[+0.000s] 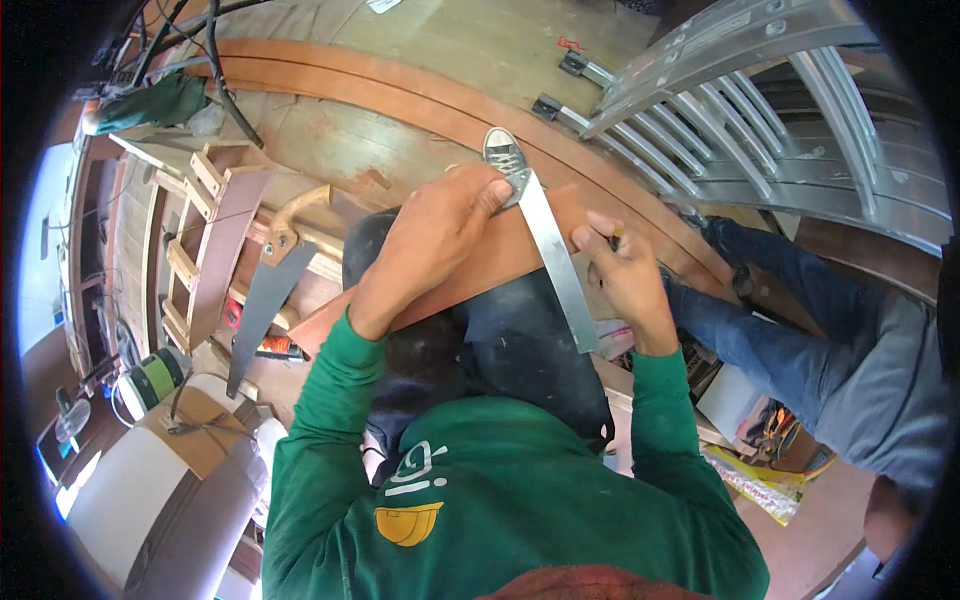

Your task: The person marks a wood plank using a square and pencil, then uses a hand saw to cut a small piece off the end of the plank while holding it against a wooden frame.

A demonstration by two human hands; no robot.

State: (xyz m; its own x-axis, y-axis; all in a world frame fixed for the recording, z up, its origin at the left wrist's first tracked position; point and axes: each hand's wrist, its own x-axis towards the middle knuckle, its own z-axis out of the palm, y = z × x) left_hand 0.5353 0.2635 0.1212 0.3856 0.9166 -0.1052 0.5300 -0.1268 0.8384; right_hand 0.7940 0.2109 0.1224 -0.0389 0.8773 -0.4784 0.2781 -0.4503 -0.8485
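A reddish-brown wooden board [478, 282] lies slantwise across my thighs. My left hand [425, 240] is closed on the stock of a metal try square [558, 262] and presses it at the board's far edge. The square's blade crosses the board and sticks out past its near edge. To the right of the blade, my right hand [632, 285] is closed at the board's right end. Between its fingers shows a small yellowish and dark tip that looks like a pencil; most of it is hidden.
At my left, a handsaw [268, 305] with a wooden handle leans beside a wooden frame [215, 245]. An aluminium ladder [740, 110] occupies the far right. Another person's jean-clad legs [790, 330] extend in from the right. Long planks [390, 90] lie on the floor ahead.
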